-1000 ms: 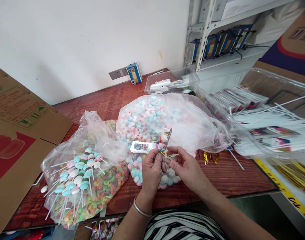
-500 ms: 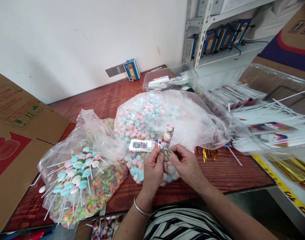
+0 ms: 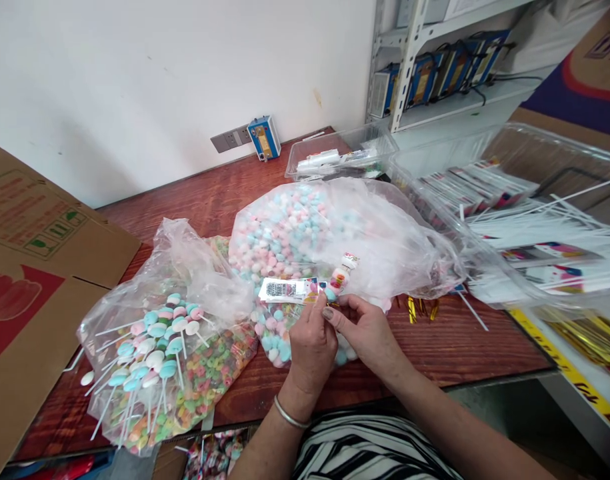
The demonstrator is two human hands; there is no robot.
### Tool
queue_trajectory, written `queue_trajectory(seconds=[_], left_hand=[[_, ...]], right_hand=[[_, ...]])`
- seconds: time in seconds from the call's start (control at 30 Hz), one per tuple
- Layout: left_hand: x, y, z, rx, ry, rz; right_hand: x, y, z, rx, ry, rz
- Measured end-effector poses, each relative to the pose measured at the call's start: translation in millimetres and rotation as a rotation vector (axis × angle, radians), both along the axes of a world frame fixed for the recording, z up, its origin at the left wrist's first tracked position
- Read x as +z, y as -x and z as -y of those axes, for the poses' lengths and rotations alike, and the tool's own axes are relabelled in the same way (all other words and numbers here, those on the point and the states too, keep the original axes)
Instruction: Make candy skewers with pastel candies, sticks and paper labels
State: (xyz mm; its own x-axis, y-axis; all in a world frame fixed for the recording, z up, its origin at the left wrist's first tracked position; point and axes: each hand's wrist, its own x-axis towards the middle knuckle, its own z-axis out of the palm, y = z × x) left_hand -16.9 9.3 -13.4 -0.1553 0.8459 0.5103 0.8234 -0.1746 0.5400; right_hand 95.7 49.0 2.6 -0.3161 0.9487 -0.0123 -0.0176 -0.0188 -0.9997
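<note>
A wrapped marshmallow stick, pink, white and blue in a clear printed sleeve, stands tilted to the right above my fingertips. My left hand is closed around its lower end. My right hand pinches at the same spot, thumb against the left fingers. A thin golden bit shows between the fingertips, but most of it is hidden. Just left of the stick, flat printed wrappers lie on a big clear bag of pastel marshmallows. Marshmallow lollipops on white sticks are heaped on a bag of colourful ring candies.
At right, a clear plastic bin holds white sticks and wrappers; a smaller clear tray stands behind. Gold twist ties lie on the table's right side. Cardboard boxes border the left. A blue device stands by the wall.
The marshmallow stick has turned and leans further right, showing its printed side. My left hand has rolled over so its back shows more, and my right thumb has come closer to it.
</note>
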Motion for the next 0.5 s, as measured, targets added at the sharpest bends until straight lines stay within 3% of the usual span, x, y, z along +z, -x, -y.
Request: queue_trajectory(seconds=[0.13,0.3,0.37,0.43,0.5], left_hand=[[7.5,-4,0,0.013,0.05,0.21],[10.4,-8,-2,-0.022,0.232,0.729],[9.9,-6,-5,-0.101,0.206,0.919],[14.4,1,-7,-0.196,0.128,1.016],[26.7,12,-8,-0.355,0.094,0.985]], right_hand=[[-6.1,2,1,-0.1,-0.148,0.095],[3.4,-4,-1,-0.162,-0.451,0.235],[9.5,-7,1,-0.13,-0.393,0.178],[14.4,-8,5,0.013,-0.175,0.035],[17.3,-9,10,0.223,0.101,-0.14]])
